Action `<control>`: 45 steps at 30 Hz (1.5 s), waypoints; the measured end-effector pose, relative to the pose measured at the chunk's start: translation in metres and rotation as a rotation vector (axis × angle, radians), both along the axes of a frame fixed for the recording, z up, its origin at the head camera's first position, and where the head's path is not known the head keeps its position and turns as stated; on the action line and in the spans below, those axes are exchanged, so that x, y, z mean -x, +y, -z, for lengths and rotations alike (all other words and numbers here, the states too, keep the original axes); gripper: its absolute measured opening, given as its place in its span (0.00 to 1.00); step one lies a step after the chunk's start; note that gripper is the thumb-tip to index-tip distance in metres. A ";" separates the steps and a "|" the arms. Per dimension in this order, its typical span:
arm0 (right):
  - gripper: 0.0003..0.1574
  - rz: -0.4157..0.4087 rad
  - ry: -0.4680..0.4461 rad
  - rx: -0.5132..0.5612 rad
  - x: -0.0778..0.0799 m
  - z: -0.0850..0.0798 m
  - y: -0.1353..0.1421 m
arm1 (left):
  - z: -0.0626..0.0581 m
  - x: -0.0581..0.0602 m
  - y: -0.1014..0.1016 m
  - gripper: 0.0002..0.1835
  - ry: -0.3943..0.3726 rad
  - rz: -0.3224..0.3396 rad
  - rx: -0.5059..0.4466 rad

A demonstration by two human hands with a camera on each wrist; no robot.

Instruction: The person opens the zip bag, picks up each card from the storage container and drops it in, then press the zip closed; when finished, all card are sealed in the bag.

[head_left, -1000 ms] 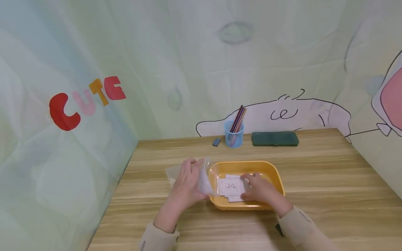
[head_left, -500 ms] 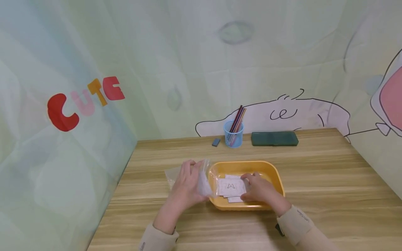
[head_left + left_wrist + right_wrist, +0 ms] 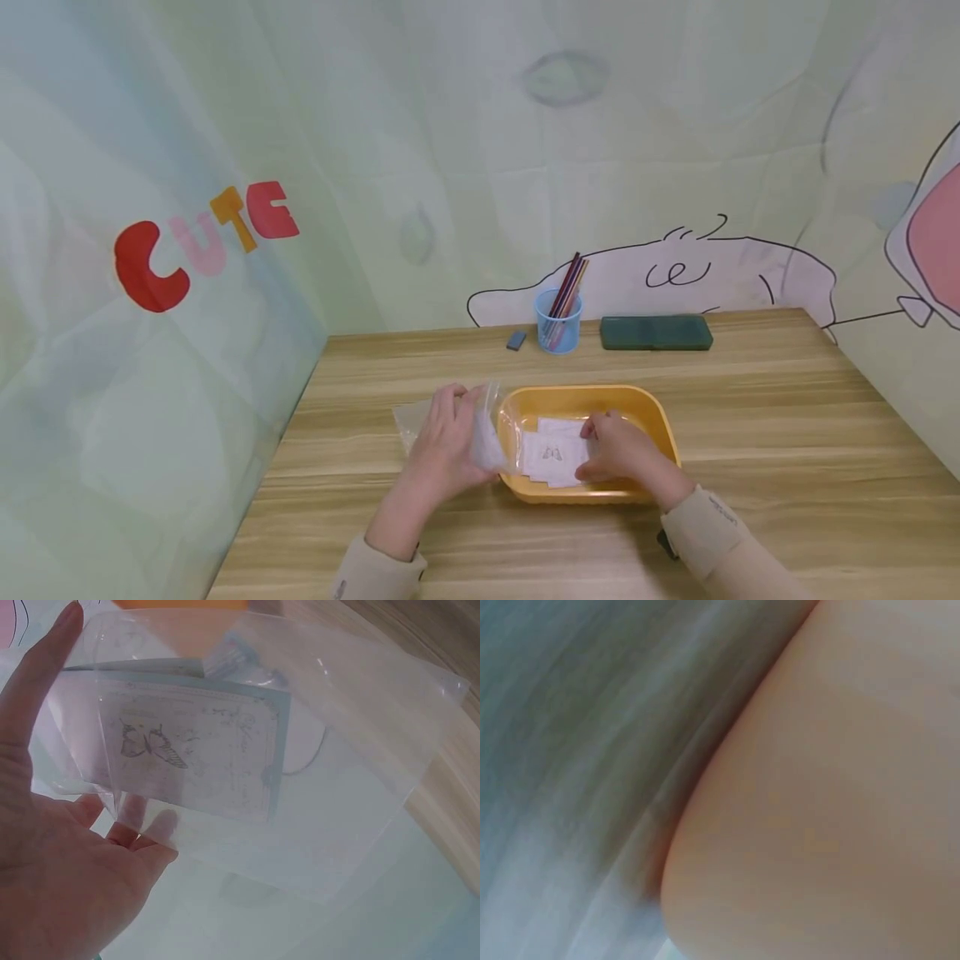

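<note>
Hands meet over the wooden table point(image 3: 337, 517) in the head view: our left hand point(image 3: 442, 442) pinches a clear bag point(image 3: 491, 435) between thumb and fingers, just beside the yellow tray point(image 3: 588, 495). Our right hand point(image 3: 626, 450) is inside it, fingers bent and thumb apart from them, at the right end of the white cards point(image 3: 553, 457); we cannot tell whether it grips one. Compared with half a second ago, the butterfly on the top card looks paler and sits slightly lower, and the right fingertips have edged rightward, while our left hand and the bag stay put.

In the left wrist view, our thumb stands raised and our fingertips press behind the bag, which contains a butterfly card point(image 3: 191, 735).

In the right wrist view we make out only blurred skin point(image 3: 825, 810) beside streaky grey-green.
</note>
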State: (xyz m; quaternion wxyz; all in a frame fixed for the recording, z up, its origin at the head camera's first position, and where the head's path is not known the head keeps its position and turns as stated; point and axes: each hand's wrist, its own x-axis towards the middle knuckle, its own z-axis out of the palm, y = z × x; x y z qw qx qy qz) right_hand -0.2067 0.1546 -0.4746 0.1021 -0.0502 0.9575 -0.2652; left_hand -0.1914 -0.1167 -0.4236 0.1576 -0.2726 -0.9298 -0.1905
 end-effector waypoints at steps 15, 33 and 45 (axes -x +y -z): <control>0.22 0.003 -0.031 0.154 0.004 0.004 0.009 | -0.001 -0.001 0.000 0.64 0.014 0.010 -0.018; 0.09 -0.028 0.110 0.251 0.003 -0.002 0.018 | -0.003 -0.002 0.001 0.64 0.018 0.013 -0.012; 0.07 -0.039 0.154 0.205 0.000 -0.005 0.020 | -0.004 -0.002 0.003 0.64 0.017 0.017 -0.017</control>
